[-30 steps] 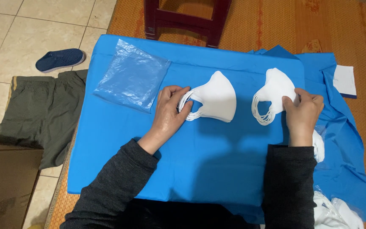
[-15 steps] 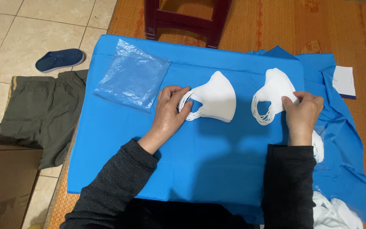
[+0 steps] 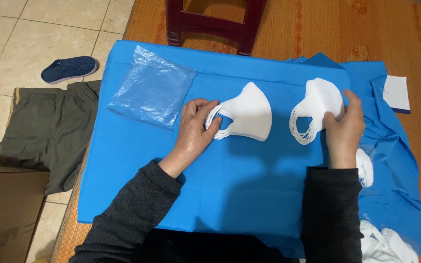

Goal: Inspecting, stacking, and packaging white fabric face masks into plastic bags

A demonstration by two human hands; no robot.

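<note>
Both hands are down on the blue cloth [image 3: 220,190], two dark knitted sleeves reaching in from the bottom. Left hand [image 3: 194,130] has its fingers curled and pinched around the thin ear loops of the left stack of white masks [image 3: 249,117], which lies flat on the cloth near the middle. Right hand [image 3: 343,127] grips the edge of the right stack of white masks [image 3: 317,104], thumb raised against its side, loops dangling at the lower left. So that is two stacks of masks in play, each a soft, cupped, smooth white shape with a pointed nose ridge; how many masks each stack holds, I cannot tell. One clear plastic bag [image 3: 153,90], crinkled and glossy, lies flat on the cloth just left of the left hand. More white masks [image 3: 383,246] sit bunched at the lower right corner, and another white piece peeks out beside the right wrist. One dark red wooden stool [image 3: 213,22] stands beyond the cloth on a woven orange mat [image 3: 391,34]. Two navy slip-on shoes [image 3: 69,69] rest on the pale tiles, one olive garment [image 3: 49,131] lies crumpled beside them, one cardboard box [image 3: 6,214] at lower left. Compared with a moment ago, almost nothing has shifted: both hands keep the same hold, and the right thumb stands slightly higher.
</note>
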